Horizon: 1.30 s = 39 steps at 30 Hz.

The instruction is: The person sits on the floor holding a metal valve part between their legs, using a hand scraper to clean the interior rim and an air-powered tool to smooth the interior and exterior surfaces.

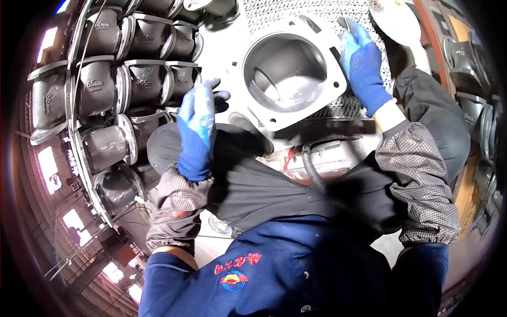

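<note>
At the far left we see stacked fittings (pixel 145 84), grey and flanged, piled in rows beside the person's left knee (pixel 165 143); the openings that we can make out are dark, and we cannot tell whether anything lies inside. Next comes the left hand (pixel 198 124) in a blue glove, raised near that knee, its fingers stretched away from the body, most of them close together and the dark-tipped ones leaning off to the right; we see nothing held there. The grey casting (pixel 285 68) lies to the right of those fingers, with a gap between, and rests on a mesh surface (pixel 274 13) in front of the person. Its round mouth faces up at us, so we look down the bore, though its depth, and so its long axis, we cannot judge; the squarish flange sits askew, with one corner toward the lap. As a hollow it shows only its own wall and a bright patch low inside. Below it a ribbed hose (pixel 315 177) curves between the legs. The right hand (pixel 364 68) is clearly the nearer one: its fingers lie along the flange's right edge, seemingly touching, bunched fairly close, but we cannot tell whether they clamp it. Beyond stands a pale round-ended object (pixel 398 24) with brownish matter near its top, then more fittings (pixel 465 59) at the far right.
</note>
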Available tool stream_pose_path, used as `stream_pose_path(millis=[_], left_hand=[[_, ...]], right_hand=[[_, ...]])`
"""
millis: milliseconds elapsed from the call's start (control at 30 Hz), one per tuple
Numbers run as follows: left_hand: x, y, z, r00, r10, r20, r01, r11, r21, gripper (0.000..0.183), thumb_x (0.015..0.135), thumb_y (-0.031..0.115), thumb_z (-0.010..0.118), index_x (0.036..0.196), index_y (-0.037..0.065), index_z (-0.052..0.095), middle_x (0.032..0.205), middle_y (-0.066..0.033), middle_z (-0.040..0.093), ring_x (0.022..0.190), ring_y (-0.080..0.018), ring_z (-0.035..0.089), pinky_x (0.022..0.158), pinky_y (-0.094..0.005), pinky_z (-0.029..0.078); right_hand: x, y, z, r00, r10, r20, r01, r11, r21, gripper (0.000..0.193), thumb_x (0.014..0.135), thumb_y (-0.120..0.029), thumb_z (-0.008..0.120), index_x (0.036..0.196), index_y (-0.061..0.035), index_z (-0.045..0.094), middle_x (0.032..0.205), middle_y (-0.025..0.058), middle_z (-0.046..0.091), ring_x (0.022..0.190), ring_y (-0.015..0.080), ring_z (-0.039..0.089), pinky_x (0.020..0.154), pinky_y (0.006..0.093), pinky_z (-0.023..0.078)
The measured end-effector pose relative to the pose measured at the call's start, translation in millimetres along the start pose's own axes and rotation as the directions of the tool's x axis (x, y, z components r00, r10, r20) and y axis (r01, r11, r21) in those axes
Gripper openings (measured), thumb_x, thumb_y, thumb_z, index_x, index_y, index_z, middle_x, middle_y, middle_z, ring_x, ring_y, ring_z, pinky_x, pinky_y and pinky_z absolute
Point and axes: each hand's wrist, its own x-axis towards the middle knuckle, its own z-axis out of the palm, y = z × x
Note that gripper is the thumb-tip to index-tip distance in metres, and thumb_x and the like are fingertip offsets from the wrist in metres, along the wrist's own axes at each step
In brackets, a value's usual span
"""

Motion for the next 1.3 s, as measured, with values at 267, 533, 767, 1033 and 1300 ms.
stream_pose_path(millis=[267,533,767,1033,1300], left_hand=[[24,-48,57,0.99,0.012,0.139,0.094,0.679,-0.728,0.044,0.102,0.035,0.032,0.128,0.002,0.044,0.121,-0.0096,0.053,0.108,-0.0175,0.054,0.093,-0.0319,0.046],[78,-37,52,0.992,-0.086,0.087,0.12,0.55,-0.826,0.045,0.098,0.039,0.037,0.124,0.004,0.046,0.112,-0.0165,0.058,0.09,-0.0268,0.063,0.074,-0.0411,0.057],[81,-30,51,1.0,0.013,-0.028,-0.03,0.638,-0.769,0.041,0.1,0.033,0.037,0.122,0.001,0.051,0.113,-0.0121,0.058,0.101,-0.0195,0.059,0.091,-0.0312,0.046],[67,-17,53,0.969,-0.164,-0.188,-0.038,0.647,-0.762,0.042,0.097,0.036,0.044,0.123,0.004,0.05,0.115,-0.0087,0.057,0.106,-0.0171,0.055,0.094,-0.0306,0.043],[77,-23,35,0.937,-0.341,0.076,0.251,0.502,-0.827,0.03,0.094,0.036,0.05,0.105,0.01,0.061,0.088,-0.002,0.063,0.074,-0.0126,0.06,0.068,-0.027,0.052]], right_hand=[[18,-11,7,0.983,0.182,0.04,-0.184,0.981,0.055,0.027,0.087,-0.015,0.048,0.108,-0.0052,0.063,0.102,0.0143,0.066,0.096,0.0238,0.063,0.088,0.0307,0.046],[25,1,6,0.956,0.225,0.189,-0.282,0.884,0.372,0.029,0.09,-0.015,0.051,0.113,-0.0004,0.061,0.108,0.0112,0.064,0.09,0.0181,0.061,0.082,0.0275,0.047],[27,-16,21,0.972,0.145,0.187,-0.221,0.84,0.495,0.029,0.093,-0.008,0.051,0.118,0.005,0.054,0.117,0.012,0.061,0.105,0.0157,0.057,0.095,0.0259,0.041],[13,-24,28,0.96,0.247,0.128,-0.278,0.848,0.45,0.03,0.093,-0.014,0.051,0.117,0.0036,0.055,0.103,0.0103,0.063,0.089,0.0155,0.059,0.081,0.0268,0.047],[-1,-17,23,0.935,0.271,0.228,-0.345,0.838,0.421,0.035,0.094,-0.02,0.048,0.118,0.0044,0.054,0.103,0.0134,0.062,0.09,0.0182,0.058,0.08,0.0282,0.047]])
